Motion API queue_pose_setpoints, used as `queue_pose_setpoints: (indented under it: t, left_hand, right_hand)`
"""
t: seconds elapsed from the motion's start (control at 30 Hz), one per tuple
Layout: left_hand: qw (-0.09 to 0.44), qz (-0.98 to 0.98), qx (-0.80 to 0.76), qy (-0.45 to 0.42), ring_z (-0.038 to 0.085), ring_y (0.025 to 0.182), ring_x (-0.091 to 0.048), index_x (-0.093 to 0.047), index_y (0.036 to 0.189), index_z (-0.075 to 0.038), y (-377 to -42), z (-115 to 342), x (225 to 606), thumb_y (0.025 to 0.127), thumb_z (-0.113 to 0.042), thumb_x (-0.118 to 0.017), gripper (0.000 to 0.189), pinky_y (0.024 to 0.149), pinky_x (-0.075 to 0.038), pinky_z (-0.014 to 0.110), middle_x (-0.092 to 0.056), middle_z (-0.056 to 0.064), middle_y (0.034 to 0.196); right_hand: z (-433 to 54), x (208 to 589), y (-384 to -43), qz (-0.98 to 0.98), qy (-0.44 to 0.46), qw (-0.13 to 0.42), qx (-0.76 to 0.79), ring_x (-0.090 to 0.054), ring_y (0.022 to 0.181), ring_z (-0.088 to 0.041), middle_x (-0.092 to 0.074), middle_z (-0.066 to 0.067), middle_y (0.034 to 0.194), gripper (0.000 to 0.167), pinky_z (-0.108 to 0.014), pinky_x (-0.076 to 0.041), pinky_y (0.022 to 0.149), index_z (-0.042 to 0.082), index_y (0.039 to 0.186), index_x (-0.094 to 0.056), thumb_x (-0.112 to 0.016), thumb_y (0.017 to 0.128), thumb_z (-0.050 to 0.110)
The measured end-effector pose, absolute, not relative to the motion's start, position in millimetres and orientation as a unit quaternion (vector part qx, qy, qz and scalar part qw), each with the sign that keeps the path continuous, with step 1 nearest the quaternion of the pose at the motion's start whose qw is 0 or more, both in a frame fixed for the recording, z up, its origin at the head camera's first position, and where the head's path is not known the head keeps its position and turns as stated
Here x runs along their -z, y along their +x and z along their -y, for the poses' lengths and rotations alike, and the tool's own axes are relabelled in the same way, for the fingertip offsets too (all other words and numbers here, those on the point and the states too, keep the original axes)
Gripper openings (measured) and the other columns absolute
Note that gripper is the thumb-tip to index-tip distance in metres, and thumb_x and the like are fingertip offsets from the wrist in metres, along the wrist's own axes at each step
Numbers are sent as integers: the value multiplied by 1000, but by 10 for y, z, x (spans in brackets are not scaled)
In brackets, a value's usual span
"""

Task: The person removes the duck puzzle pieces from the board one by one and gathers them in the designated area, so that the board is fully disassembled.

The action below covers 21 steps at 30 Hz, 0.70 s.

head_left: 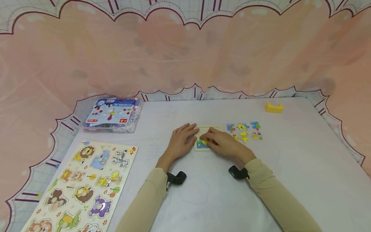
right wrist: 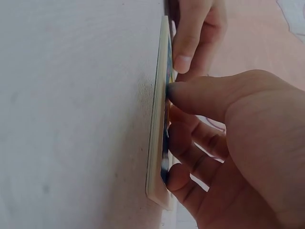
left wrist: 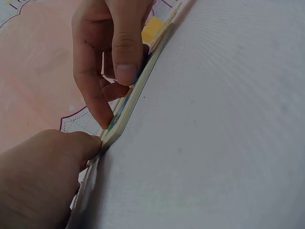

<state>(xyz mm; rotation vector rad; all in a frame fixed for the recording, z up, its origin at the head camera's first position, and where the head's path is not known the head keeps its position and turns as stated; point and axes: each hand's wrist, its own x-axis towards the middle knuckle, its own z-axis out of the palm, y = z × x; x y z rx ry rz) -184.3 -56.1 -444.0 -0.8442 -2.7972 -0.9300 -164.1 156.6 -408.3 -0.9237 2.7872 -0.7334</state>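
Observation:
A small pale puzzle board [head_left: 202,131] lies between the two hands, with blue, green and yellow puzzle pieces [head_left: 200,144] in its near part. My left hand [head_left: 182,141] rests along the board's left edge, fingers extended; its thumb [left wrist: 90,144] touches the board's edge in the left wrist view. The right hand [head_left: 222,141] is bent over the board and holds a yellow and blue puzzle piece down against it with thumb and fingertips. Seen from the right wrist, that thumb [right wrist: 200,95] and the fingers [right wrist: 183,138] meet the board's upper face. Much of the piece is hidden.
Several loose puzzle pieces [head_left: 244,137] lie right of the board. A yellow block [head_left: 274,108] sits at the back right. At the back left is a clear plastic box [head_left: 111,114] with a printed card; a large animal puzzle board [head_left: 95,175] lies at the front left.

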Motion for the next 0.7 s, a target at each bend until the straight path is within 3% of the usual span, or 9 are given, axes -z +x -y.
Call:
queue_pose_setpoints:
  t: [0.3,0.7]
  left_hand:
    - [39,912,302,-274,25,140,-34,-58,131,-16,-1851,560,4461,95,-24,-56,37,109,-27,53,-47,2,145]
    - [47,909,306,-278,25,139,-35,-59,130,-16,-1842,561,4452,94,-24,-56,37,108,-27,53,-47,2,144]
  right_hand:
    - [-1564,4087,-1640,-914,-302,60,265,-54,83,-12,-55,-1,101,24,-25,-45,70,13,117,-61,-58,93,12]
    - [-1591,4080,-1663,-904,-298,76,297,-54,81,-9,-60,4,103,29,-24,-47,71,16,119,-56,-61,91,14]
